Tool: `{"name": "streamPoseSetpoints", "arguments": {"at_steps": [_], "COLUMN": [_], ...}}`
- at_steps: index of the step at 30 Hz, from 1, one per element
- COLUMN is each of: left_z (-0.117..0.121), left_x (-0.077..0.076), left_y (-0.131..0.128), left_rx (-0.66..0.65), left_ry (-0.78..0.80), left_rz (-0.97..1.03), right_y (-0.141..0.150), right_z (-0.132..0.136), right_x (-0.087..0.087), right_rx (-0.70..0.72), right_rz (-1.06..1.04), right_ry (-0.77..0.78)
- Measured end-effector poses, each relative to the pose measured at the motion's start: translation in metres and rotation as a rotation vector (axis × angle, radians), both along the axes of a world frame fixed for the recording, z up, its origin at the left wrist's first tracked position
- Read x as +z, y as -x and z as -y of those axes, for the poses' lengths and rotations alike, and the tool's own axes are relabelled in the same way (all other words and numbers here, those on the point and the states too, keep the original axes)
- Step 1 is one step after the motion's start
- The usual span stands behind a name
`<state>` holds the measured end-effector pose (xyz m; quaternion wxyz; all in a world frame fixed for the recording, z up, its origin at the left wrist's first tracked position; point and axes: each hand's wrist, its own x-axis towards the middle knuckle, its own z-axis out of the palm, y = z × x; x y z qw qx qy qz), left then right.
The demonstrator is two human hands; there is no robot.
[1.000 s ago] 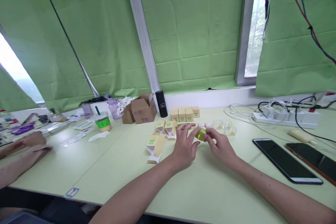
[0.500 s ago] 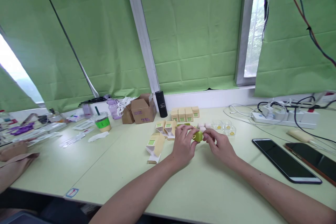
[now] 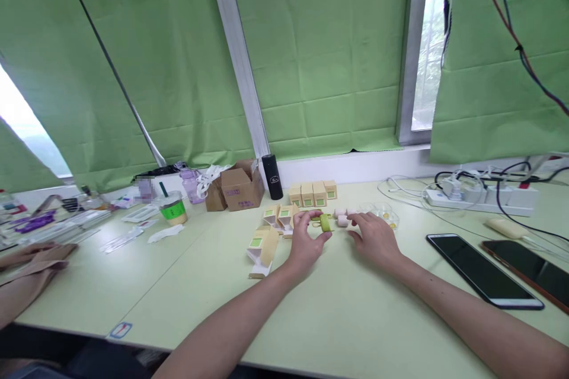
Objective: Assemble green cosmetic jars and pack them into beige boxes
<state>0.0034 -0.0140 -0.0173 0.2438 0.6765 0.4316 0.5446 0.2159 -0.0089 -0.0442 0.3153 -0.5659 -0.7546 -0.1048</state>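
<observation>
Between the thumb and fingers of my left hand [image 3: 307, 244] is a small round green case [image 3: 326, 223] with a ring at its side, held just above the table. My right hand [image 3: 376, 237] is to the right, thumb and fingers apart, its fingertips beside several small pale pink cylinders [image 3: 342, 221]. Behind that hand, partly covered, lie clear round plastic pieces [image 3: 386, 213] with yellow centres. Left of my left hand, small kraft boxes with green windows lie with their flaps undone, the nearest box [image 3: 263, 247] closest to me.
A row of upright kraft boxes [image 3: 313, 194] stands behind my hands, near a black bottle [image 3: 272, 177] and a cardboard carton [image 3: 242, 186]. Two phones [image 3: 484, 272] and a power strip [image 3: 482, 198] are at the right. Another person's hands [image 3: 31, 254] rest at the far left.
My right hand has let go of the green case and moved right toward the pink cylinders. My left hand has shifted slightly left, turning the case. The other person's hand has moved.
</observation>
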Motion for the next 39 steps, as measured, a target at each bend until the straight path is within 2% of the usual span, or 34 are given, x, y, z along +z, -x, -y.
{"name": "streamPoseSetpoints", "arguments": {"at_steps": [6, 11, 18, 24, 25, 29, 30, 34, 36, 39], "left_z": [-0.014, -0.017, -0.018, -0.017, -0.016, -0.015, -0.015, -0.015, -0.014, -0.013], "left_x": [-0.003, -0.005, -0.006, -0.003, -0.002, -0.003, -0.003, -0.004, -0.004, -0.003], "left_y": [0.004, 0.005, 0.005, 0.005, 0.005, 0.005, 0.005, 0.005, 0.004, 0.004], "left_rx": [-0.148, -0.199, -0.218, -0.198, -0.203, -0.199, -0.194, -0.202, -0.214, -0.219], "left_ry": [0.092, 0.126, 0.143, 0.119, 0.113, 0.091, 0.089, 0.085, 0.085, 0.081], "left_rz": [0.176, 0.237, 0.250, 0.288, 0.294, 0.303, 0.303, 0.309, 0.309, 0.303], "right_y": [0.003, 0.008, 0.017, 0.017, 0.017, 0.017, 0.017, 0.016, 0.016, 0.016], "right_z": [-0.015, -0.030, -0.037, -0.032, -0.032, -0.031, -0.029, -0.014, -0.002, 0.012], "right_x": [0.004, 0.005, 0.003, 0.006, 0.008, 0.017, 0.019, 0.023, 0.023, 0.025], "right_rx": [-0.042, -0.052, -0.037, -0.019, -0.010, 0.087, 0.110, 0.206, 0.327, 0.422], "right_rz": [0.150, 0.225, 0.210, 0.104, -0.006, -0.798, -0.925, -1.140, -1.463, -1.691], "right_ry": [0.012, 0.033, 0.037, 0.024, 0.038, 0.207, 0.250, 0.362, 0.457, 0.543]}}
